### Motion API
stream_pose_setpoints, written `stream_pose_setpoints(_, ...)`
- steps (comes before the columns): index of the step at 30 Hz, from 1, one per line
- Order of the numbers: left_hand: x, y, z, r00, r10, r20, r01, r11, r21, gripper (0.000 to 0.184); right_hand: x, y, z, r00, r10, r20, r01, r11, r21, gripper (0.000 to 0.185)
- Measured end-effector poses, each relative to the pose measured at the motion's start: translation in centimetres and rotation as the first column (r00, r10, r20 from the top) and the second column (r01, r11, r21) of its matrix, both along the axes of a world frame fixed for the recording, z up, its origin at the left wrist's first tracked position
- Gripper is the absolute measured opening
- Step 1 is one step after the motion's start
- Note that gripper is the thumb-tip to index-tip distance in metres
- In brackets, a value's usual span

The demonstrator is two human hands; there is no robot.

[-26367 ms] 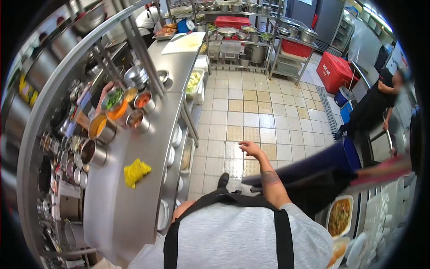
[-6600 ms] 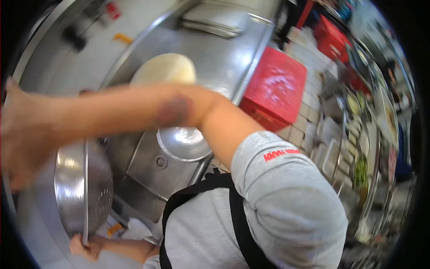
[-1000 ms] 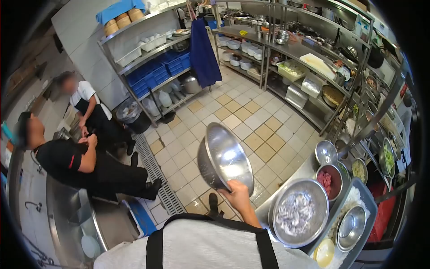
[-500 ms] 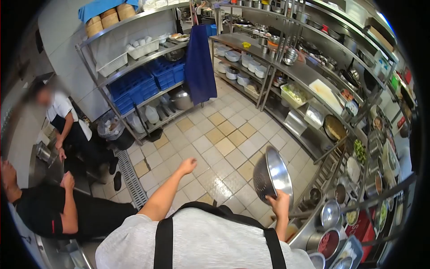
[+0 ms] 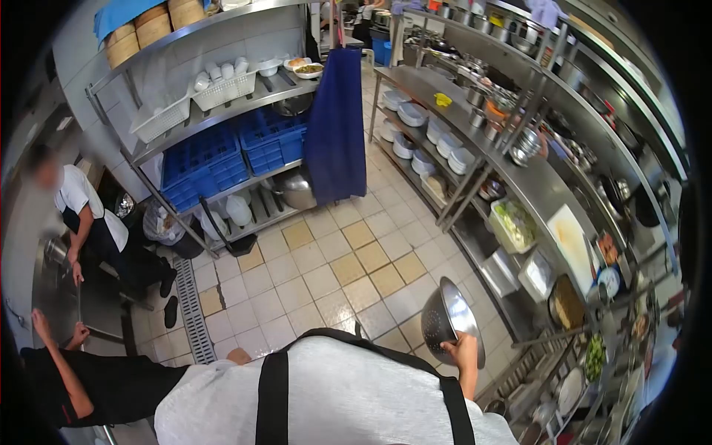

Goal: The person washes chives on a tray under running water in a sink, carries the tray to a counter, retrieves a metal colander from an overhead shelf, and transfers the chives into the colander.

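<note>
My right hand (image 5: 465, 353) grips the rim of a metal colander (image 5: 432, 323), fingers closed on its lower edge. The colander is tilted on its side, its shiny inside facing right and its perforated outside facing left, held out over the tiled floor. Of my left arm (image 5: 239, 357) only a short bit of skin shows beside the grey sleeve; the left hand itself is hidden.
At left stand a co-worker in a white shirt (image 5: 87, 194) and one in black (image 5: 96, 389), near a steel counter. Ahead is a shelf rack with blue crates (image 5: 204, 165) and a hanging blue cloth (image 5: 337, 126). A steel counter (image 5: 452, 111) with bowls and food runs along the right.
My left arm, stretched forward before, has dropped back out of sight. My right hand still holds the colander. The view has shifted forward, with the shelves nearer; the black-clad co-worker's arms have moved.
</note>
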State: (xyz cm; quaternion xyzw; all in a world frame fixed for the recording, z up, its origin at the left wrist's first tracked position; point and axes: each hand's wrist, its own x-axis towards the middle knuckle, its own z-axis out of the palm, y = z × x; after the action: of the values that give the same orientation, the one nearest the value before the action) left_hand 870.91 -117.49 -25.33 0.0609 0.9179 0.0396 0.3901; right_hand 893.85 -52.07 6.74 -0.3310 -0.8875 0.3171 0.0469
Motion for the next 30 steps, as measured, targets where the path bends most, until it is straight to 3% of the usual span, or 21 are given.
stream_pose_setpoints(1,-1.0,0.1,0.3,0.948,0.299,0.107,-0.285,0.950,-0.129,0.026,-3.3,1.8,0.3,0.998,0.058,-0.028,-0.056,0.997,0.053,0.031)
stream_pose_setpoints(2,-1.6,0.2,1.0,0.952,0.287,0.109,-0.295,0.953,0.066,0.027,-7.2,3.2,0.9,0.992,0.117,-0.052,-0.111,0.988,0.106,0.030)
stream_pose_setpoints(3,-2.3,0.6,1.7,0.934,0.335,0.122,-0.347,0.934,0.090,0.027,-11.0,4.7,1.5,0.982,0.176,-0.073,-0.163,0.974,0.158,0.030)
stream_pose_setpoints(5,-4.9,3.2,1.8,0.920,0.367,0.139,-0.380,0.921,0.083,0.026,-18.7,7.8,2.0,0.972,0.219,-0.089,-0.210,0.973,0.096,0.029)
stream_pose_setpoints(8,-10.0,8.8,0.3,0.937,0.307,0.169,-0.324,0.942,0.084,0.026,-29.3,11.6,2.0,0.966,0.234,-0.111,-0.235,0.972,0.002,0.023)
stream_pose_setpoints(11,-18.1,16.5,-1.3,0.974,0.140,0.179,-0.161,0.981,0.106,0.025,-37.7,14.6,3.4,0.942,0.287,-0.173,-0.292,0.956,-0.001,0.022)
stream_pose_setpoints(14,-29.4,25.8,-2.9,0.987,-0.154,0.046,0.147,0.980,0.132,0.025,-45.0,17.8,6.0,0.911,0.363,-0.194,-0.359,0.932,0.058,0.023)
stream_pose_setpoints(17,-44.3,38.2,-4.9,0.870,-0.424,-0.253,0.458,0.884,0.094,0.025,-50.9,21.0,6.9,0.899,0.379,-0.221,-0.381,0.924,0.034,0.024)
stream_pose_setpoints(18,-49.4,42.8,-4.3,0.870,-0.395,-0.293,0.454,0.875,0.169,0.030,-52.6,22.1,6.8,0.900,0.371,-0.230,-0.380,0.925,0.003,0.025)
stream_pose_setpoints(19,-54.3,47.8,-1.3,0.799,-0.507,-0.324,0.575,0.802,0.161,0.029,-54.5,23.2,6.7,0.899,0.364,-0.242,-0.381,0.924,-0.023,0.025)
stream_pose_setpoints(20,-57.7,53.6,6.8,0.854,-0.419,-0.310,0.501,0.822,0.271,0.029,-56.3,24.1,6.9,0.900,0.370,-0.230,-0.376,0.926,0.021,0.025)
stream_pose_setpoints(21,-60.4,57.9,9.5,0.883,-0.151,-0.443,0.379,0.786,0.487,0.029,-58.3,25.2,6.7,0.907,0.368,-0.208,-0.373,0.928,0.011,0.025)
stream_pose_setpoints(22,-64.1,62.2,10.7,0.932,-0.015,-0.362,0.260,0.723,0.640,0.025,-60.2,26.5,6.4,0.913,0.364,-0.185,-0.369,0.929,0.005,0.025)
stream_pose_setpoints(24,-68.0,69.6,18.1,0.978,0.147,-0.149,0.059,0.490,0.870,0.024,-64.3,30.1,4.7,0.896,0.393,-0.209,-0.403,0.915,-0.008,0.025)
stream_pose_setpoints(27,-73.8,76.8,21.5,0.991,0.133,0.024,-0.063,0.301,0.951,0.027,-72.6,34.6,3.1,0.898,0.414,-0.152,-0.424,0.905,-0.042,0.025)
stream_pose_setpoints(28,-75.2,78.3,21.4,0.984,0.180,-0.006,-0.039,0.249,0.968,0.028,-75.7,35.9,2.7,0.903,0.389,-0.180,-0.418,0.893,-0.167,0.025)
stream_pose_setpoints(30,-77.8,80.9,22.0,0.910,0.403,0.094,-0.203,0.238,0.950,0.030,-82.1,39.4,2.7,0.851,0.513,-0.112,-0.523,0.846,-0.103,0.028)
